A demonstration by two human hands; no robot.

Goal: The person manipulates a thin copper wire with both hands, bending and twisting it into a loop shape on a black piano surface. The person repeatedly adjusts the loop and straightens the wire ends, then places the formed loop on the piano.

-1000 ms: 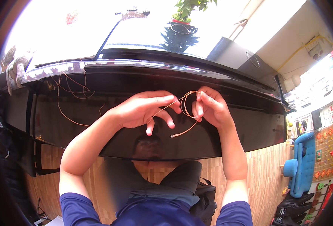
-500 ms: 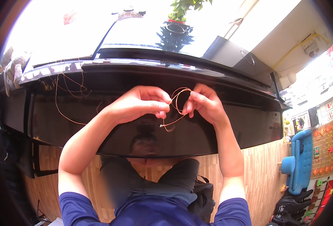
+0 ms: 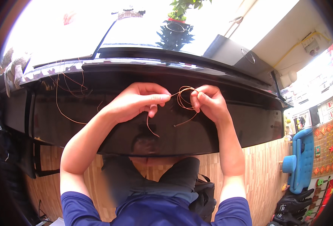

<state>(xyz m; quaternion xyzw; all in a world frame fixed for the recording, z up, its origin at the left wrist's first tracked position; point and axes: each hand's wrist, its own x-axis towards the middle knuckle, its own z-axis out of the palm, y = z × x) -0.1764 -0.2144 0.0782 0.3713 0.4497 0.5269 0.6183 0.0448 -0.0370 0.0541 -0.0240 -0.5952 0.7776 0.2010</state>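
Note:
A thin copper-coloured cord (image 3: 180, 98) is wound into small loops between my hands, above a glossy black surface. My right hand (image 3: 211, 102) pinches the loops at their right side with thumb and fingers. With thumb and forefinger, my left hand (image 3: 145, 100) grips a stretch of the same cord, drawn out from the loops to the left. One loose end (image 3: 151, 129) dangles under my left hand; another short tail (image 3: 184, 121) slants down below my right hand. Exactly how the cord passes between the fingers is hidden.
The glossy black piano-like furniture (image 3: 249, 124) spans the view before me. More thin cord (image 3: 57, 101) trails over its edge at left. A potted plant (image 3: 177, 15) stands at the back. A black bag (image 3: 203, 196) is beside my leg; a blue sofa (image 3: 303, 162) stands at right.
My hands have moved slightly apart, with a short stretch of cord now taut between them. The loops have shifted right with my right hand, and a loose end now hangs under my left.

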